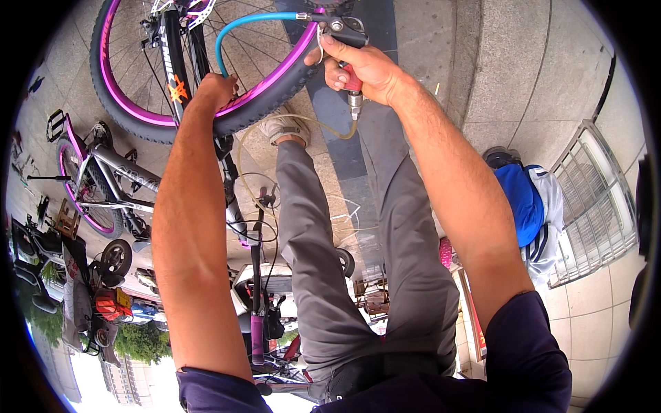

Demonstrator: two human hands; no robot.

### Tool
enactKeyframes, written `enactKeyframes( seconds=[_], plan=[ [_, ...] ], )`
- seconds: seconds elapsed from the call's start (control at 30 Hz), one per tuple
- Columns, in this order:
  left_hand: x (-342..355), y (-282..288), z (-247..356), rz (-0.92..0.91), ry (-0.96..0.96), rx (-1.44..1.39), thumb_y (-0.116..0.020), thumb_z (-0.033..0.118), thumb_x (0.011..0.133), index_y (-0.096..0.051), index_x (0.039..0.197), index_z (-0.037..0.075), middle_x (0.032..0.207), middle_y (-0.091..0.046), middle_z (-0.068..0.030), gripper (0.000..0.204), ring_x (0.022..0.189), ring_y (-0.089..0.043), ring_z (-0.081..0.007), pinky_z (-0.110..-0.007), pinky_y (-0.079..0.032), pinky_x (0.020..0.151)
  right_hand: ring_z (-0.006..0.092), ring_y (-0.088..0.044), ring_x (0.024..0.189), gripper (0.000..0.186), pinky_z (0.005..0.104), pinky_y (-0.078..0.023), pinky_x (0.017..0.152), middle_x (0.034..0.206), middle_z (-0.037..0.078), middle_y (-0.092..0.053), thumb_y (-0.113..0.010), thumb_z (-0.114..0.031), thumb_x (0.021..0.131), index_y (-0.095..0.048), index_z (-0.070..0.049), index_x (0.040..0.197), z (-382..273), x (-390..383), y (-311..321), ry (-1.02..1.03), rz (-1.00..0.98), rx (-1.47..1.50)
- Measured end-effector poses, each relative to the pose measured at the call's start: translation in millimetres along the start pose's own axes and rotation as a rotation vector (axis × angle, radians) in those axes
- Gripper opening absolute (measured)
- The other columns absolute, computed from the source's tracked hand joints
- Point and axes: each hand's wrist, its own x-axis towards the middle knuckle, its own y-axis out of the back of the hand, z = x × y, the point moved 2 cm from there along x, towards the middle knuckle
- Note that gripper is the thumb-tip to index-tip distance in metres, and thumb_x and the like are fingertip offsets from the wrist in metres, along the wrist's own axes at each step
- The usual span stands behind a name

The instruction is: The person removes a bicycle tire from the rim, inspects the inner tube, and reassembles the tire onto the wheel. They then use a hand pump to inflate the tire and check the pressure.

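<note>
My right hand [375,72] is wrapped round the red grip of a tyre inflator gun [345,31], its thumb and a finger up by the lever. From the gun's top a blue hose [241,24] arcs left and down to my left hand [217,91]. That hand is closed on the hose's end at the inner edge of the bicycle wheel's purple rim [279,77]; its fingertips and the valve are mostly hidden. Around the rim runs a fat black knobbly tyre [258,113]. A thin yellowish air line [323,127] hangs from the gun's lower metal fitting.
The black fork [171,58] stands left of my left hand. Another grey bicycle [124,172] with purple rims is at the left. A blue and white cloth item [516,203] and a metal grating [595,199] are on the right. The air line loops near my shoe [284,129].
</note>
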Motion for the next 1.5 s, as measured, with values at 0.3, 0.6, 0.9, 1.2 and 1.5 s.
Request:
enactKeyframes(
  seconds=[0.3, 0.6, 0.9, 1.2, 1.5],
  plan=[
    [1.7, 1.5, -0.4, -0.054, 0.008, 0.013, -0.06, 0.036, 0.101, -0.075, 0.093, -0.004, 0.091, -0.076, -0.0142, 0.043, 0.087, -0.074, -0.0239, -0.037, -0.054, 0.081, 0.0084, -0.042, 0.057, 0.059, 0.0266, -0.038, 0.059, 0.057, -0.005, -0.038, -0.05, -0.052, 0.106, -0.065, -0.002, 0.132, -1.8, -1.4, -1.8, 0.045, -0.055, -0.041],
    [6.4, 0.1, -5.4, -0.046, 0.001, 0.015, -0.059, 0.037, 0.101, -0.076, 0.095, -0.004, 0.09, -0.076, -0.0142, 0.044, 0.086, -0.074, -0.0238, -0.037, -0.054, 0.081, 0.0077, -0.04, 0.057, 0.059, 0.0264, -0.038, 0.059, 0.057, -0.005, -0.037, -0.052, -0.052, 0.105, -0.065, -0.001, 0.131, -1.4, -1.9, -3.1, 0.037, -0.05, -0.028],
    [2.1, 0.7, -1.0, -0.042, 0.018, 0.013, -0.06, 0.037, 0.101, -0.076, 0.096, -0.003, 0.09, -0.076, -0.0143, 0.043, 0.084, -0.073, -0.0238, -0.037, -0.054, 0.08, 0.0077, -0.041, 0.057, 0.057, 0.0267, -0.039, 0.059, 0.058, -0.005, -0.037, -0.053, -0.051, 0.105, -0.065, -0.001, 0.13, 0.6, -1.9, -3.1, 0.04, -0.046, -0.008],
    [2.5, 1.2, -1.7, -0.035, -0.012, 0.033, -0.061, 0.037, 0.101, -0.076, 0.096, -0.003, 0.089, -0.076, -0.0143, 0.043, 0.082, -0.073, -0.0238, -0.037, -0.054, 0.078, 0.011, -0.045, 0.058, 0.049, 0.0273, -0.039, 0.06, 0.057, -0.003, -0.043, -0.061, -0.052, 0.101, -0.064, -0.003, 0.097, -0.6, -1.8, 0.0, -0.004, 0.001, 0.008],
    [3.7, -0.2, -2.2, -0.029, -0.005, -0.019, -0.062, 0.035, 0.101, -0.074, 0.094, -0.007, 0.087, -0.074, -0.0144, 0.044, 0.079, -0.072, -0.0234, -0.036, -0.054, 0.075, 0.0123, -0.047, 0.058, 0.051, 0.0283, -0.04, 0.06, 0.057, -0.002, -0.044, -0.068, -0.054, 0.096, -0.056, -0.008, 0.082, -1.2, 0.1, -0.4, 0.003, 0.038, 0.06]
  ],
)
